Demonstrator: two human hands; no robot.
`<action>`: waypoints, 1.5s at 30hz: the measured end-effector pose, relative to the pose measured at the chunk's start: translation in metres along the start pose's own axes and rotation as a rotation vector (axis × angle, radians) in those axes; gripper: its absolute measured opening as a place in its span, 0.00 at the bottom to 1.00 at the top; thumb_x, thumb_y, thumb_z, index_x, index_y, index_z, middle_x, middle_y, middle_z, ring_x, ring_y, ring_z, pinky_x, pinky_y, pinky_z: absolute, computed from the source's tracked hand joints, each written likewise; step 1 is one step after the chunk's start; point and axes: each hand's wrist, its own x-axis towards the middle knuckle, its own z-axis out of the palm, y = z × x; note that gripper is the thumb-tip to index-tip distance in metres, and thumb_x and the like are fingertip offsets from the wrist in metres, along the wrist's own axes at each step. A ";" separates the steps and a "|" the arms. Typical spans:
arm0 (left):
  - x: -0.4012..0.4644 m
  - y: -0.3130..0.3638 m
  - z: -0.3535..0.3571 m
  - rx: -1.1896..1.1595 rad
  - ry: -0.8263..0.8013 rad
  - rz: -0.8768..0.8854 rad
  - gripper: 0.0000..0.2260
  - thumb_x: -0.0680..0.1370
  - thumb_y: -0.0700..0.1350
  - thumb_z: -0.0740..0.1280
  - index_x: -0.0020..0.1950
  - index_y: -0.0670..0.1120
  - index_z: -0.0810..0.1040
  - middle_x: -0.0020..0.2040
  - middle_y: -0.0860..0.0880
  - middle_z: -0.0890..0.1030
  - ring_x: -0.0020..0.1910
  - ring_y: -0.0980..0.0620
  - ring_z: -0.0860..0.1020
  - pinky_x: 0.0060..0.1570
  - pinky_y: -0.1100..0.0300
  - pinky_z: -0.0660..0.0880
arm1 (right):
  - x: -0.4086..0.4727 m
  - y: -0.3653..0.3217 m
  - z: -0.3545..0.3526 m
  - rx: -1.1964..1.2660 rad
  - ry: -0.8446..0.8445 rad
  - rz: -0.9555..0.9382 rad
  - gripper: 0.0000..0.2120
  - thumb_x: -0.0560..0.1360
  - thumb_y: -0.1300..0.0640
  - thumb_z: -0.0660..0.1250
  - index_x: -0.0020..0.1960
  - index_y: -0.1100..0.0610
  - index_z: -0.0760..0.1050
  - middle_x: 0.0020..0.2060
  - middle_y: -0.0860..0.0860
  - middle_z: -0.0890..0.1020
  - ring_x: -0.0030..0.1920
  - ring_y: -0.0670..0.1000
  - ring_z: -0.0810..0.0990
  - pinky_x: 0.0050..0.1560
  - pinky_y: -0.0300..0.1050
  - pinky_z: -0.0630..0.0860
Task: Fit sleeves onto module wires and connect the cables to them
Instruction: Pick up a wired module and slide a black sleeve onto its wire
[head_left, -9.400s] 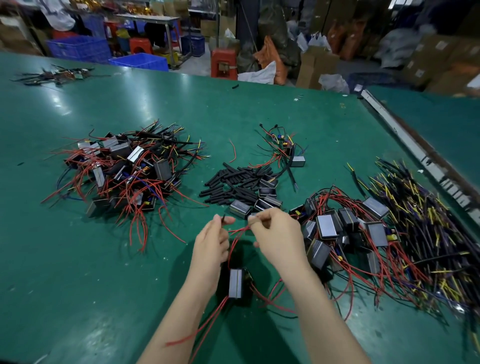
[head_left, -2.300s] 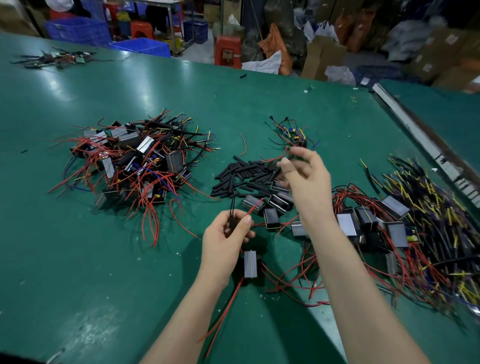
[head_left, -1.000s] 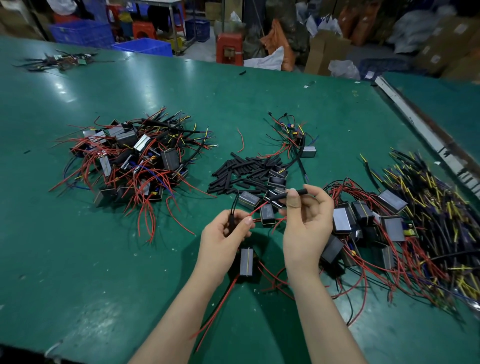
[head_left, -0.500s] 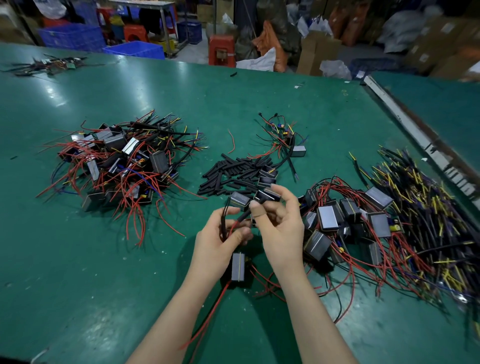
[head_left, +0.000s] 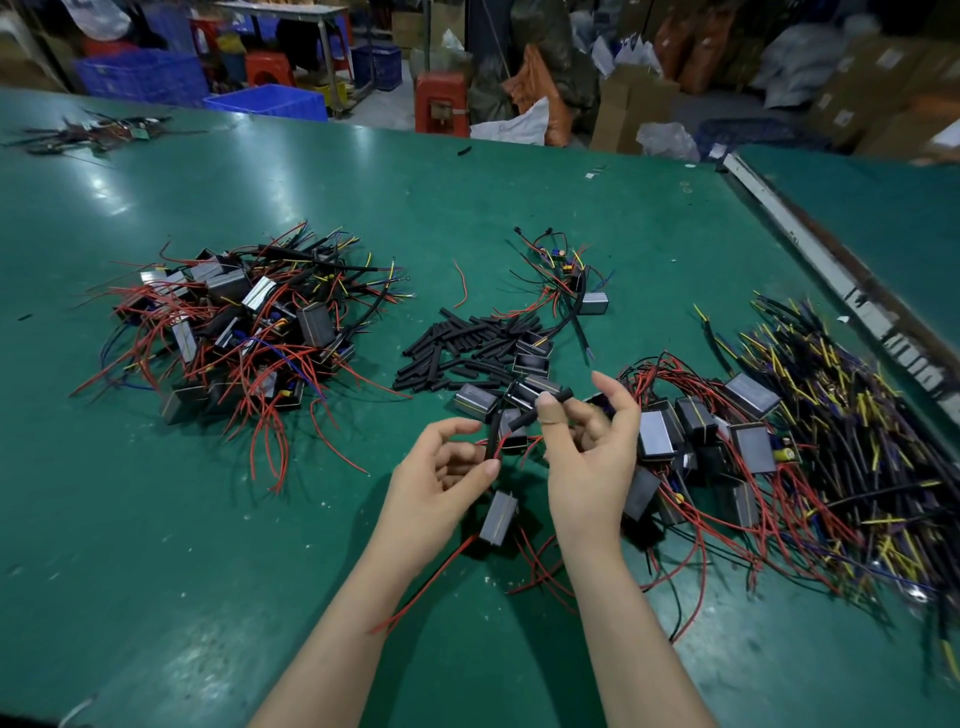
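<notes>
Both hands lower; right hand (head_left: 587, 457) fingers spread, sleeve (head_left: 540, 409) tilted.

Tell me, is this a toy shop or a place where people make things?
Probably a small factory or workshop. A big green table holds heaps of little modules with red wires and loose black sleeves, and cardboard boxes and blue crates stand behind.

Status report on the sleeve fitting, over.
Left hand pinches red wire, one sleeve on. Right hand pinches second sleeve, not yet threaded. Nothing blocking.
</notes>
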 end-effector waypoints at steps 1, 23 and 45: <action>0.000 0.000 0.000 -0.002 0.011 0.002 0.16 0.72 0.36 0.72 0.54 0.52 0.75 0.38 0.53 0.80 0.39 0.59 0.79 0.44 0.69 0.74 | 0.000 0.000 0.000 0.001 -0.017 0.011 0.17 0.74 0.58 0.71 0.56 0.44 0.69 0.40 0.47 0.79 0.35 0.42 0.73 0.38 0.34 0.72; 0.003 -0.001 -0.002 0.031 0.102 0.015 0.14 0.70 0.42 0.74 0.51 0.52 0.74 0.39 0.54 0.84 0.37 0.60 0.79 0.40 0.68 0.74 | -0.005 0.000 0.000 -0.143 -0.421 0.203 0.06 0.77 0.54 0.67 0.45 0.45 0.82 0.36 0.42 0.82 0.34 0.39 0.74 0.35 0.33 0.72; 0.001 0.021 0.031 -0.222 -0.120 -0.062 0.12 0.81 0.42 0.56 0.53 0.45 0.80 0.47 0.45 0.85 0.46 0.52 0.83 0.47 0.64 0.78 | -0.002 -0.048 -0.025 -0.240 -0.205 0.161 0.07 0.80 0.56 0.62 0.53 0.54 0.79 0.35 0.45 0.79 0.32 0.44 0.76 0.31 0.34 0.73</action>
